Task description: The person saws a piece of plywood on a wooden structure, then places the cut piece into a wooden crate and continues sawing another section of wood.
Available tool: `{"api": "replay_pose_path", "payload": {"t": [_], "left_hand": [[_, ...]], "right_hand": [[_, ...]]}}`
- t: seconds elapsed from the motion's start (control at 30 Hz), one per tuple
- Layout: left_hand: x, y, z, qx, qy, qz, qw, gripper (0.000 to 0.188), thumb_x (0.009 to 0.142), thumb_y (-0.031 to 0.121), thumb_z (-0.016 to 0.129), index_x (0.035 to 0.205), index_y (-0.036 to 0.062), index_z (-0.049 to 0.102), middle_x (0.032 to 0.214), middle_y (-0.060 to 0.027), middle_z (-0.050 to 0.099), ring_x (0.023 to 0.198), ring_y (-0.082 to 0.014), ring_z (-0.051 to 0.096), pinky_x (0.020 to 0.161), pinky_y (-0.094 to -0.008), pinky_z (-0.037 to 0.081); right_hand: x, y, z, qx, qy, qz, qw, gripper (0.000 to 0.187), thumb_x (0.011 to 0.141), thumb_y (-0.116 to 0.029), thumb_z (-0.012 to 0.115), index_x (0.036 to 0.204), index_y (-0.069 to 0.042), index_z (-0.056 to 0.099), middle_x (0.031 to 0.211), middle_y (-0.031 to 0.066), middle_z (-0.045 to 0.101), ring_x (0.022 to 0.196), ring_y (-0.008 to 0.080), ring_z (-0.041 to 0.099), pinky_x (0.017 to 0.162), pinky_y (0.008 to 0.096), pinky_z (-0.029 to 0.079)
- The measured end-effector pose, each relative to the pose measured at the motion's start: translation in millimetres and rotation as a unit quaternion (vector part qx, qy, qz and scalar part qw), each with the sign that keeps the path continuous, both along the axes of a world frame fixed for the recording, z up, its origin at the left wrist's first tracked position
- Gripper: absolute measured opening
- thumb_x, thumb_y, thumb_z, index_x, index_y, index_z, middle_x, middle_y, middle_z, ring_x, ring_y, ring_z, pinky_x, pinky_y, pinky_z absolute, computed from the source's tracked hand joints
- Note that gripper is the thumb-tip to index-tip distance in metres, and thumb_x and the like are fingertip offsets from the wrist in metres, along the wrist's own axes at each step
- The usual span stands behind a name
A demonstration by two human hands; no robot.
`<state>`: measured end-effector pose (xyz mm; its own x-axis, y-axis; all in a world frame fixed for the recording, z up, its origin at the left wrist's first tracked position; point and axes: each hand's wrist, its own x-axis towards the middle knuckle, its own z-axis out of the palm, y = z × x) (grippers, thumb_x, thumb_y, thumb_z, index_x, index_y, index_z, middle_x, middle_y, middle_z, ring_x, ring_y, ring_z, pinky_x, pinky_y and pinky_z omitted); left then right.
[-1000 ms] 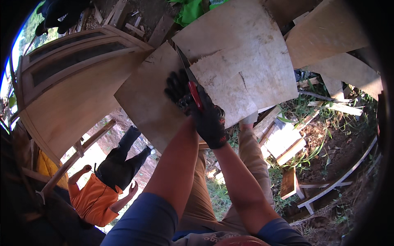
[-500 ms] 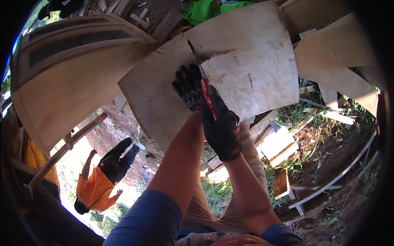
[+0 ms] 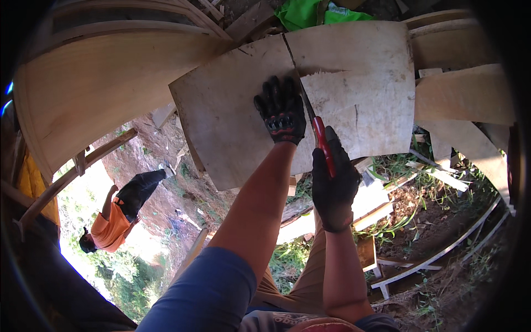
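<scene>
Drawn back since the earlier frame: right hand (image 3: 336, 188) and red-handled saw (image 3: 319, 131) now sit nearer the body, clear of the left hand (image 3: 281, 110), where the 2 gloves overlapped before. Co-worker in orange (image 3: 108, 226) shows higher and further left; camera view has shifted too.

Grip: right glove closed round the saw handle. Left glove holds nothing; palm down, fingers extended, pressed on the wooden panel (image 3: 221, 122) just left of the blade.

Panel lies across the front of the body, between a large framed board (image 3: 116, 83) on the left and loose sheets (image 3: 464, 94) on the right. Dark line runs from its far edge to the saw; cannot tell where slit ends and blade begins. Splintered patch (image 3: 332, 83) right of the blade, top layer torn.

Risks, my judgement: left fingers are close to the teeth, so a blade jumping its slit could catch the glove. Torn veneer may snag the teeth or splinter further. Panel could rock or pinch the blade if poorly propped; what bears it is mostly hidden. Legs (image 3: 301, 271) stand below the near edge, exposed to a slip.
</scene>
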<state>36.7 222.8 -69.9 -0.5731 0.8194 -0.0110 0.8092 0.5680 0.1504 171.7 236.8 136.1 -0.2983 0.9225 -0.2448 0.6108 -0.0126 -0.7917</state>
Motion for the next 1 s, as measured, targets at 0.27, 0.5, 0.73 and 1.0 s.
{"api": "replay_pose_path", "payload": {"t": [0.27, 0.5, 0.73, 1.0], "left_hand": [[1.4, 4.1, 5.9, 0.019, -0.050, 0.014, 0.998, 0.067, 0.101, 0.030, 0.063, 0.165, 0.0188, 0.049, 0.173, -0.0177, 0.040, 0.162, -0.0405, 0.034, 0.129, -0.0711, 0.017], [2.9, 4.5, 13.5, -0.004, -0.027, -0.008, 1.000, 0.064, 0.102, 0.029, 0.059, 0.164, 0.0189, 0.050, 0.172, -0.0189, 0.041, 0.161, -0.0404, 0.034, 0.129, -0.0722, 0.016], [5.0, 2.6, 12.1, 0.026, -0.019, -0.001, 0.999, 0.058, 0.105, 0.031, 0.055, 0.163, 0.0210, 0.051, 0.172, -0.0206, 0.040, 0.161, -0.0419, 0.035, 0.129, -0.0723, 0.015], [2.5, 0.6, 5.4, -0.004, 0.019, -0.021, 1.000, 0.061, 0.107, 0.037, 0.057, 0.164, 0.0167, 0.050, 0.175, -0.0197, 0.038, 0.162, -0.0416, 0.033, 0.129, -0.0713, 0.015]], "right_hand": [[-11.4, 32.9, -46.1, -0.025, -0.035, -0.023, 0.999, 0.041, 0.101, -0.019, 0.069, 0.138, -0.001, 0.072, 0.120, 0.0269, 0.078, 0.105, 0.0404, 0.079, 0.090, 0.0450, 0.062], [-13.9, 7.8, -57.1, -0.062, -0.026, -0.078, 0.995, 0.043, 0.102, -0.019, 0.070, 0.141, -0.003, 0.071, 0.124, 0.0256, 0.078, 0.110, 0.0392, 0.078, 0.093, 0.0449, 0.062], [-19.7, 12.2, -56.7, -0.019, -0.034, -0.041, 0.998, 0.042, 0.103, -0.020, 0.071, 0.140, -0.001, 0.071, 0.124, 0.0263, 0.077, 0.113, 0.0409, 0.077, 0.096, 0.0450, 0.062], [-12.1, -37.4, -71.3, 0.000, 0.013, -0.077, 0.997, 0.041, 0.108, -0.020, 0.066, 0.144, 0.000, 0.068, 0.130, 0.0264, 0.075, 0.119, 0.0411, 0.075, 0.100, 0.0467, 0.062]]}}
